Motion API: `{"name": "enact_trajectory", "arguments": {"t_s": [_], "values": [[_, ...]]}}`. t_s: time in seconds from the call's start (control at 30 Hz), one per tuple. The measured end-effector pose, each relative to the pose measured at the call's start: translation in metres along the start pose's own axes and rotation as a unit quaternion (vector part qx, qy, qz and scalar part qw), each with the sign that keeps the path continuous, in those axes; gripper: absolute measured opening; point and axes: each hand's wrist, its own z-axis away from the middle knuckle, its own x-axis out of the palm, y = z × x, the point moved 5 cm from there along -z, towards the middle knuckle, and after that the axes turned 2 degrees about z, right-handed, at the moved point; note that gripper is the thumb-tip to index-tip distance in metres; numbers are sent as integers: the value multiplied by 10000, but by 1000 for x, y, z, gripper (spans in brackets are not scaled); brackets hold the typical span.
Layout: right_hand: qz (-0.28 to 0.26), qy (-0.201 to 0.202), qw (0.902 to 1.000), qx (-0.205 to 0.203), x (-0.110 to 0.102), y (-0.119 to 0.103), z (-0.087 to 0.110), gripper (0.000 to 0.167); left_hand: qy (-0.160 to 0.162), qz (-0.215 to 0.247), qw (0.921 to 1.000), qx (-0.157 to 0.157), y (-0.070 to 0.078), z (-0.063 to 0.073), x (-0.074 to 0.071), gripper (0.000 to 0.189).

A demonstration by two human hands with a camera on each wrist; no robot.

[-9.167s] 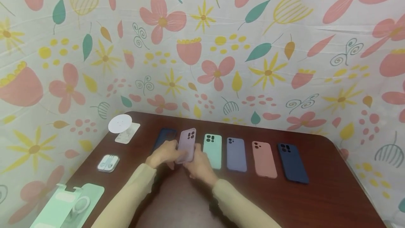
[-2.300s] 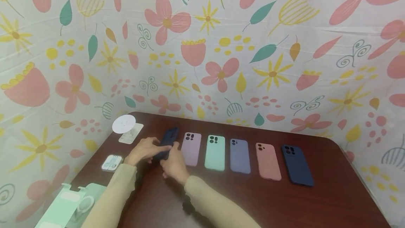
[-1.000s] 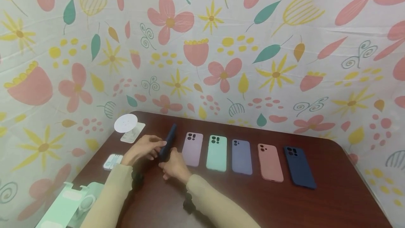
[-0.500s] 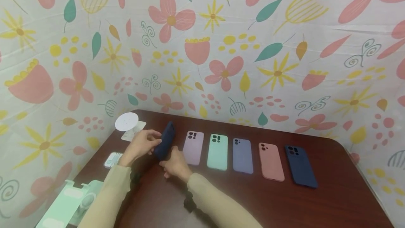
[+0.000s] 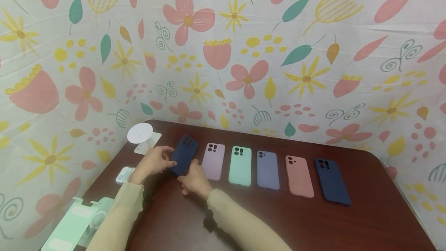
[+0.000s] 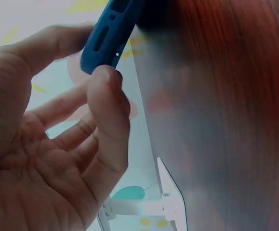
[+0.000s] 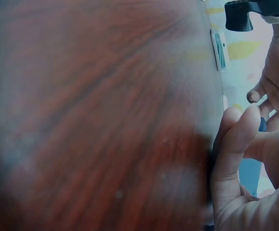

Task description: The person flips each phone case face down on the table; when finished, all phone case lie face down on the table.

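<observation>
A dark blue phone case is at the left end of a row of cases, its camera cutouts facing up. My left hand holds it by its left edge. In the left wrist view, the thumb and a finger of my left hand are at the end of the blue case, which has slots in its rim. At the lower right edge, my right hand grips the case. In the right wrist view the bent fingers of my right hand hide most of the case.
To the right lie a lilac case, a mint case, a periwinkle case, a pink case and another navy case. Left are a white round stand, boxed earphones and a mint folding stand.
Earlier my hands held the lilac case, which now lies in the row. The dark blue case was taken up, stood on edge, then turned so its back faces up.
</observation>
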Motion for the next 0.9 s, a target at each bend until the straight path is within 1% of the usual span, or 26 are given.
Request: {"name": "enact_trajectory", "arguments": {"t_s": [0.13, 0.2, 0.3, 0.5, 0.67, 0.9], "values": [[-24, 10, 10000, 52, -1, 1, 0, 97, -119, -350, 9993, -43, -3, -1, 2, 74], [-75, 6, 9999, 79, -1, 1, 0, 96, -209, -422, 9989, -85, -4, -2, 4, 79], [-119, 25, 9999, 90, -2, 1, 1, 94, -324, -405, 9986, -96, -5, -3, 8, 83], [-232, 37, 9997, 46, -2, 0, 3, 92, -417, -253, 9987, -142, -12, -4, 14, 85], [-267, 0, 9996, -42, -3, -1, 3, 95, -461, -123, 9984, -290, -17, -6, 17, 87], [-216, -39, 9997, -71, -3, 0, 3, 93, -473, -240, 9979, -361, -18, -6, 19, 86]]}}
